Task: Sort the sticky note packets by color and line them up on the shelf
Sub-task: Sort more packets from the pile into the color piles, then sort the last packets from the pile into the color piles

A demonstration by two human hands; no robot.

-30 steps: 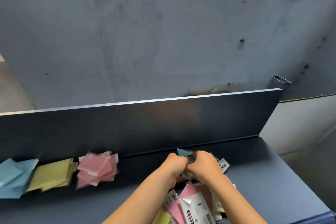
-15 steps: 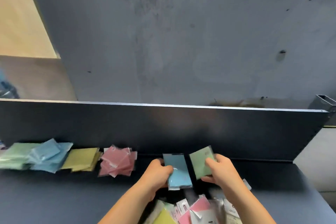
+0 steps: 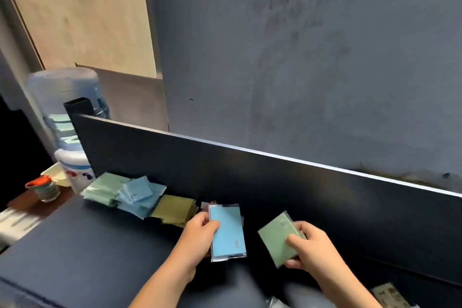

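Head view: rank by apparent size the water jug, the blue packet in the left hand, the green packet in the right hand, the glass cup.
1. Water jug, largest.
2. Blue packet and green packet: look alike, not ranked; both are near the camera, which inflates them.
3. Glass cup, smallest, though farther away.

Glossy clear plastic wraps the blue packet [image 3: 227,231] and green packet [image 3: 278,242]; the dark shelf [image 3: 82,245] looks matt and smooth, the grey wall [image 3: 300,57] rough and blotchy.

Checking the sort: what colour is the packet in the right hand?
Green, clearest in the head view: the right hand holds a green packet.
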